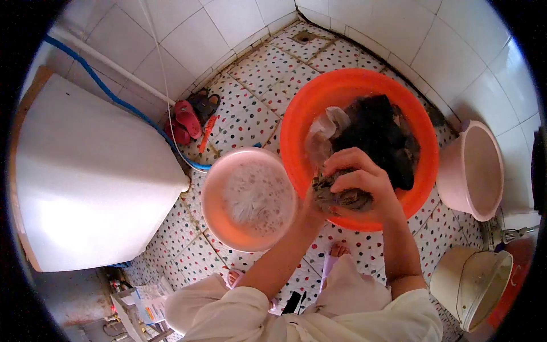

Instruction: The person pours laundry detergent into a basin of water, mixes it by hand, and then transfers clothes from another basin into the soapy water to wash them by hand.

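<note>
Grip: your right hand (367,176) and left hand (315,210) close on the cloth (347,199), centre frame.
Cloth: probably soft, slippery, water-heavy; hold the whole wad.
Tub (292,122): rim beneath your hands, dark clothes (370,134) inside.
Basin (212,225): beside tub, leftward.
Floor (250,80): room upper centre.

Soft daylight-like brightness, fisheye curve (black corners), glare on white panel (97,176).

Both the left hand (315,202) and the right hand (364,179) grip a bunched dark patterned cloth (345,199) over the near rim of an orange tub (293,108) holding black fabric (373,131) just beyond the right hand, with a pink basin (213,219) of sudsy water left of the left hand.
</note>
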Demonstrator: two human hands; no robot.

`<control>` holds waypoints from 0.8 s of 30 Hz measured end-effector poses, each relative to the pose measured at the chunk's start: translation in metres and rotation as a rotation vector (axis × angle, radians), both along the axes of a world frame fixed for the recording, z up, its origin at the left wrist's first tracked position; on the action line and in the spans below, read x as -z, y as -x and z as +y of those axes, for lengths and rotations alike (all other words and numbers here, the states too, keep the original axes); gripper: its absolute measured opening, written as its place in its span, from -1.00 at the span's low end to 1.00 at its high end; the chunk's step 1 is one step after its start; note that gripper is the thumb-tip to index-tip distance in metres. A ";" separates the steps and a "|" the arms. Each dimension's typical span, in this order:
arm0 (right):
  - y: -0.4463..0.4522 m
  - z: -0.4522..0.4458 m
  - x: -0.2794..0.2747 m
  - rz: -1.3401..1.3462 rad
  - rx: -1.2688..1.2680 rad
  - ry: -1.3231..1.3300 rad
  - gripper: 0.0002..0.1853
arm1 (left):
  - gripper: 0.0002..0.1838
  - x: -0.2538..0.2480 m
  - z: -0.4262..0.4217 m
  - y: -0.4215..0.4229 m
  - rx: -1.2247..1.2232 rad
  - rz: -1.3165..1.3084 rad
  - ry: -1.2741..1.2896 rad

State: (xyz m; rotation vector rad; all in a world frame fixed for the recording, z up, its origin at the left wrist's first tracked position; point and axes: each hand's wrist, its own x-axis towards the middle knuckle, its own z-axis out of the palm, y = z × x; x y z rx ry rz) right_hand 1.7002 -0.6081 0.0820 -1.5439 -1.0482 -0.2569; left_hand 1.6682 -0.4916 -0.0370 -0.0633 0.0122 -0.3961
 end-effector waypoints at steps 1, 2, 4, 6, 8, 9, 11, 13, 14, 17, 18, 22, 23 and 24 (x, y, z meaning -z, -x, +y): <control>-0.001 -0.002 0.001 0.002 0.000 0.000 -0.68 | -0.56 0.000 -0.001 0.001 -0.024 -0.018 0.086; -0.003 -0.006 0.002 0.076 -0.003 -0.071 -0.67 | -0.56 0.001 -0.002 0.001 -0.044 -0.037 0.174; -0.008 -0.016 0.007 0.147 -0.008 -0.139 -0.67 | -0.56 -0.012 0.003 0.000 -0.130 0.090 -0.399; -0.017 -0.023 0.024 0.300 0.050 -0.440 -0.66 | -0.59 -0.025 0.006 0.001 -0.187 0.193 -0.440; -0.021 -0.027 0.041 0.517 0.058 -0.680 -0.69 | -0.66 -0.032 0.012 -0.011 -0.300 0.345 -0.598; -0.022 -0.028 0.051 0.743 0.063 -0.919 -0.71 | -0.66 -0.039 0.013 -0.012 -0.301 0.338 -0.599; -0.024 -0.028 0.078 0.950 0.136 -1.055 -0.74 | -0.67 -0.059 0.012 -0.011 -0.535 0.164 -0.988; -0.025 -0.024 0.101 1.295 0.220 -1.261 -0.77 | -0.66 -0.070 0.007 -0.008 -0.603 0.139 -1.309; -0.024 -0.023 0.106 1.287 0.211 -1.277 -0.77 | -0.63 -0.073 0.005 -0.007 -0.670 0.115 -1.626; -0.018 -0.015 0.112 1.451 0.145 -1.279 -0.77 | -0.61 -0.062 0.005 -0.005 -0.752 0.069 -1.615; -0.019 -0.015 0.117 1.448 0.138 -1.288 -0.77 | -0.61 -0.063 0.006 -0.003 -0.754 0.062 -1.621; -0.023 -0.019 0.126 1.334 0.111 -1.258 -0.79 | -0.53 -0.039 0.017 -0.001 -0.574 0.251 -0.951; -0.024 -0.019 0.125 1.234 0.120 -1.236 -0.79 | -0.49 -0.025 0.020 -0.001 -0.452 0.344 -0.642; -0.024 -0.019 0.121 1.232 0.122 -1.237 -0.79 | -0.49 -0.029 0.016 0.001 -0.450 0.343 -0.643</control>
